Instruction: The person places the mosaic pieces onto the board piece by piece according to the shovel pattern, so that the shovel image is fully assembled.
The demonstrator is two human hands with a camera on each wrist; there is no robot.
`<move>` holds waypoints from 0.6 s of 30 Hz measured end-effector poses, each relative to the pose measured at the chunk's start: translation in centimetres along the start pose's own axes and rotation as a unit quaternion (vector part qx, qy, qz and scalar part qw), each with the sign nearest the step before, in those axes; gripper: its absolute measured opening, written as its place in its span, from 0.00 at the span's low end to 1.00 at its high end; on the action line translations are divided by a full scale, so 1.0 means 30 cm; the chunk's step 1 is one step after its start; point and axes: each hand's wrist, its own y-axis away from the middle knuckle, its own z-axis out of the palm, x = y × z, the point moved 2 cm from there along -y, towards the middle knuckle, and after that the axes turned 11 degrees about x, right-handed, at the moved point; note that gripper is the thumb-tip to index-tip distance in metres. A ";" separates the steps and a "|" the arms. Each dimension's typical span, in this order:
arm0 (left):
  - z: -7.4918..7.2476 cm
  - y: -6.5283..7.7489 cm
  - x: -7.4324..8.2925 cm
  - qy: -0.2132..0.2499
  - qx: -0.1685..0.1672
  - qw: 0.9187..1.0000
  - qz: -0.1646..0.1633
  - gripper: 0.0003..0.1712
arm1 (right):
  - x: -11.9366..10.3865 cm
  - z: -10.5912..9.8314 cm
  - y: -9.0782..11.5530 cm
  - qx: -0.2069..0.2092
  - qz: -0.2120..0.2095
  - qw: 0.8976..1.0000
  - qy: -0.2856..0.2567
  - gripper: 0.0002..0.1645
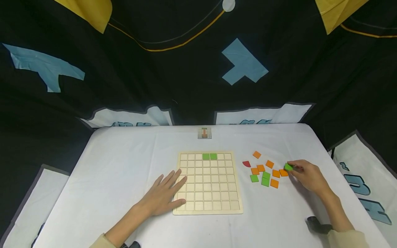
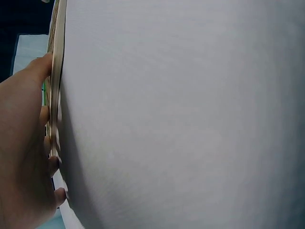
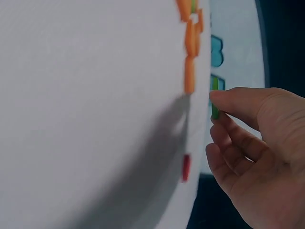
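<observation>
Pinching green tile (image 1: 288, 167), between right fingers (image 3: 240, 137)

The desk (image 1: 124, 148) is plain white, lightly creased, with rounded corners at 11 and 1 o'clock. Pale wooden grid board (image 1: 207, 187) sits flat around the middle, little picture card (image 1: 204, 133) up at 12 from it. Then between 2 and 3 o'clock from the board there's a loose scatter of orange tiles (image 1: 269, 164) and green tiles (image 1: 254, 178), plus one red piece (image 1: 246, 164) at the scatter's 10 o'clock.

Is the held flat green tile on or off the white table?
Off: the right hand pinches the green tile visibly above the table.
</observation>
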 end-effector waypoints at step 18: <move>0.003 -0.001 -0.002 0.000 -0.001 1.000 -0.002 0.44 | -0.275 0.104 -0.107 -0.007 -0.042 0.997 -0.065 0.20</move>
